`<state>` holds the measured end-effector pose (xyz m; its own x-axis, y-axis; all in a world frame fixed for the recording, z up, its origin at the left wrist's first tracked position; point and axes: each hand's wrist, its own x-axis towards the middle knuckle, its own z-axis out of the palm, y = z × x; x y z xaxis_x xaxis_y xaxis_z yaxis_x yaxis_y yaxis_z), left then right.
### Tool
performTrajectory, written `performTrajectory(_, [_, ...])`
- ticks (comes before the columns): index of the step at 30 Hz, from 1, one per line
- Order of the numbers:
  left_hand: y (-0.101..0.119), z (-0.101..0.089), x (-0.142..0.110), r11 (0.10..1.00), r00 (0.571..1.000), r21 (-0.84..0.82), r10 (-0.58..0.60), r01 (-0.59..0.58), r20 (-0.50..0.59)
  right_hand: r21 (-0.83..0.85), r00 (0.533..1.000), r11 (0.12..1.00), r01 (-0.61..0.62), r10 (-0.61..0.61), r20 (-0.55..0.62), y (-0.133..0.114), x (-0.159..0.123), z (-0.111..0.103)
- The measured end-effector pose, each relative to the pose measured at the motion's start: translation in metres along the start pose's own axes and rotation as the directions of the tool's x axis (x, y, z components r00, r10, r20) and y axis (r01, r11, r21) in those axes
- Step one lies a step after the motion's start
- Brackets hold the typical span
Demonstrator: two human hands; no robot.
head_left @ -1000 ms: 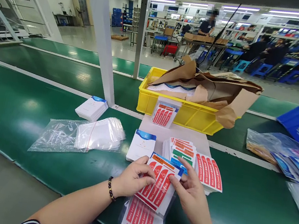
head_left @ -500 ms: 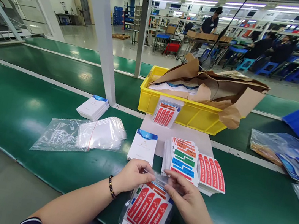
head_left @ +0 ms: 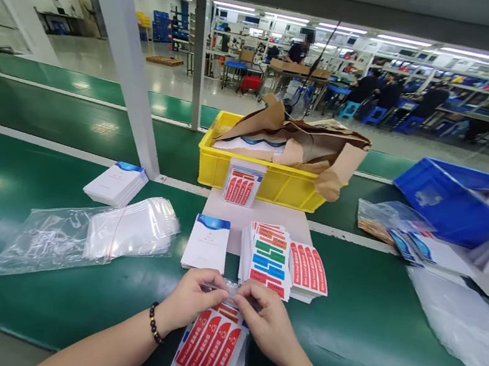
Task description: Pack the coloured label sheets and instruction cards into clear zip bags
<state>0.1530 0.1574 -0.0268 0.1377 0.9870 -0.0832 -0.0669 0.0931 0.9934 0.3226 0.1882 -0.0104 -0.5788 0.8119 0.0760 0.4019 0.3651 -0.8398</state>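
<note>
Pinching clear bag by top edge with left fingers and right fingers — likely light, slick, bendy; best held there.

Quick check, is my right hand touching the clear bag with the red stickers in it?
Touching. The head view shows the right hand pinching the top edge of the clear bag between thumb and fingers.

Red-striped label sheet (white-lettered), green belt, yellow crate, blue bin
</note>
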Motion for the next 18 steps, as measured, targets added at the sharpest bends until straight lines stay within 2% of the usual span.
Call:
performTrajectory(3, [-0.003,0.002,-0.001,1.000,1.000,-0.007,0.004,-0.004,0.019,-0.021,0.999,0.999,0.034,-0.034,-0.022,-0.002,-0.001,0.007])
performTrajectory(6, [-0.003,0.003,-0.001,1.000,1.000,0.012,0.002,-0.002,0.021,-0.111,0.994,0.990,0.085,-0.092,-0.062,0.001,-0.002,0.012])
performTrajectory(9, [-0.002,0.001,0.001,0.992,0.999,0.124,0.013,-0.017,0.031,-0.223,0.975,0.958,0.182,-0.205,-0.085,0.005,-0.002,0.013])
performTrajectory(12, [0.000,-0.006,0.003,0.925,0.988,0.352,0.151,-0.142,0.001,-0.412,0.921,0.875,0.256,-0.350,-0.170,0.006,-0.004,0.015])
performTrajectory(14, [0.001,-0.011,0.005,0.865,0.963,0.455,0.263,-0.209,-0.058,-0.506,0.889,0.822,0.260,-0.409,-0.207,0.001,-0.008,0.020])
performTrajectory(16, [0.001,-0.015,0.007,0.843,0.938,0.488,0.324,-0.226,-0.124,-0.540,0.901,0.796,0.273,-0.409,-0.148,-0.004,-0.014,0.030])
performTrajectory(18, [0.001,-0.019,0.009,0.842,0.918,0.486,0.356,-0.235,-0.173,-0.543,0.935,0.782,0.306,-0.354,0.017,-0.007,-0.020,0.042])
